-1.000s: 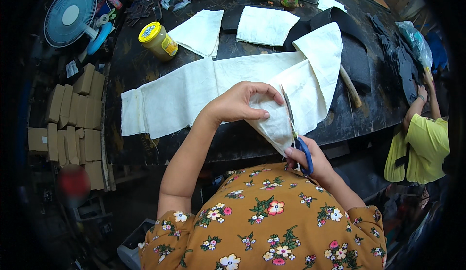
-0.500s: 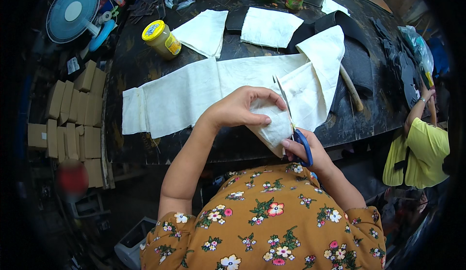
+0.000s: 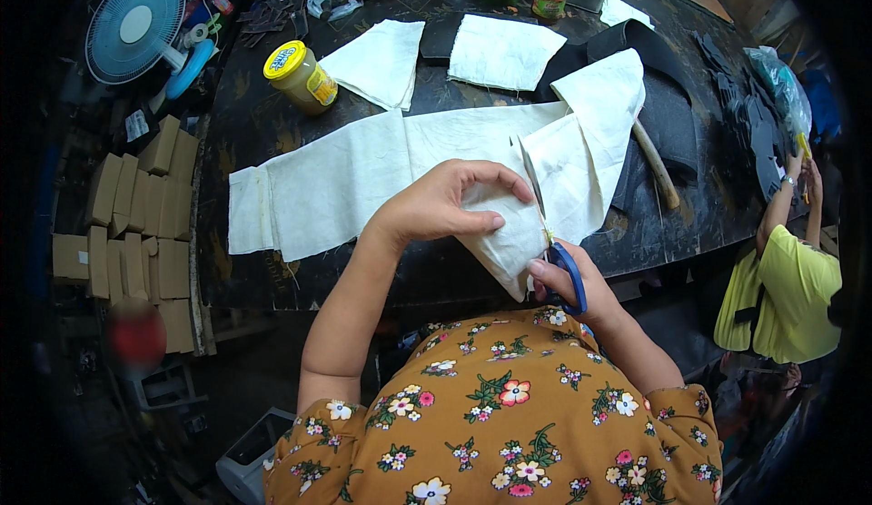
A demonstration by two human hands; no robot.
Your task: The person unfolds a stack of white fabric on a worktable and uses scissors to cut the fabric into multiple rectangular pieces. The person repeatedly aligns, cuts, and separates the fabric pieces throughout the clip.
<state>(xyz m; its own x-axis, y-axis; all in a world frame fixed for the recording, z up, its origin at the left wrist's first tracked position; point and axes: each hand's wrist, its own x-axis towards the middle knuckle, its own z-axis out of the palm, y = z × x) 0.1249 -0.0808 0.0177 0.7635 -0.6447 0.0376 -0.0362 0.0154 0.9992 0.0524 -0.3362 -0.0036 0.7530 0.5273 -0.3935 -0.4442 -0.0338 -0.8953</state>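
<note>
My left hand (image 3: 436, 201) grips a folded piece of white cloth (image 3: 509, 246), thumb on top and fingers curled along its far edge. My right hand (image 3: 590, 292) is closed round the blue handles of a pair of scissors (image 3: 572, 278). The blades point away from me and lie along the right edge of the held cloth, slightly apart at the tips. Beyond my hands, a long strip of white cloth (image 3: 341, 178) stretches across the dark table, with a folded flap (image 3: 604, 96) at its right end.
Two smaller white cloth pieces (image 3: 377, 60) (image 3: 504, 51) lie farther back, near a yellow-lidded jar (image 3: 304, 83). A wooden handle (image 3: 656, 164) rests beside black material at right. Stacked cardboard boxes (image 3: 136, 196) and a fan (image 3: 136, 24) stand left. A person in yellow (image 3: 795, 296) works at right.
My hands and the scissors keep almost the same place. The lower corner of the held cloth has shifted slightly. At right, the other person's hands and arms have moved.
</note>
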